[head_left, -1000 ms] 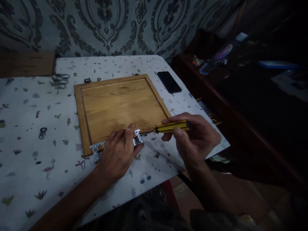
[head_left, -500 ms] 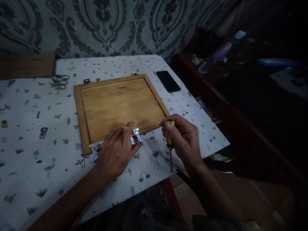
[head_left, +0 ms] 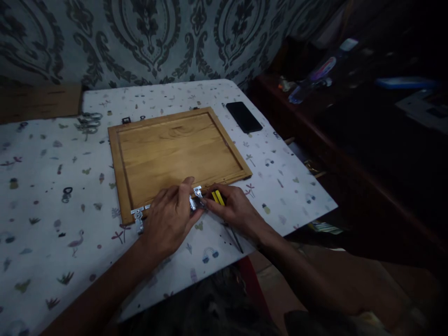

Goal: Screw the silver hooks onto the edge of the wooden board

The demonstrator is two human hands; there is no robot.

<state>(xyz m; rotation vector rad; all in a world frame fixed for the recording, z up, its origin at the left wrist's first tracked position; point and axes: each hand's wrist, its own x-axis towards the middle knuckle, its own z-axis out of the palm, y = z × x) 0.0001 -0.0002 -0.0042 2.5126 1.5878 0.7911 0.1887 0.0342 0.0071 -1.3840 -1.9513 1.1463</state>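
Note:
A framed wooden panel point(head_left: 175, 149) lies flat on the table. Along its near edge sit metal hinges, one at the left corner point(head_left: 138, 218) and one farther right point(head_left: 198, 192). My left hand point(head_left: 168, 214) is curled over metal hardware at that edge, its thumb against the right-hand hinge. In my right hand point(head_left: 233, 205) is a screwdriver with a yellow handle point(head_left: 219, 198), its shaft slanting down toward the table's near edge. The right fingertips touch the right-hand hinge; whether they also pinch a small part is hidden.
A black phone point(head_left: 244, 116) lies right of the panel. Several metal pieces point(head_left: 90, 123) sit to its left, near a cardboard piece point(head_left: 42, 101). Beyond the table's right edge a plastic bottle point(head_left: 322, 72) lies on a dark red surface point(head_left: 290, 112). A patterned wall point(head_left: 150, 42) stands behind.
My right hand has moved left from the panel's near right corner to the right-hand hinge, carrying the screwdriver. The screwdriver has tilted. My left hand has stayed in place.

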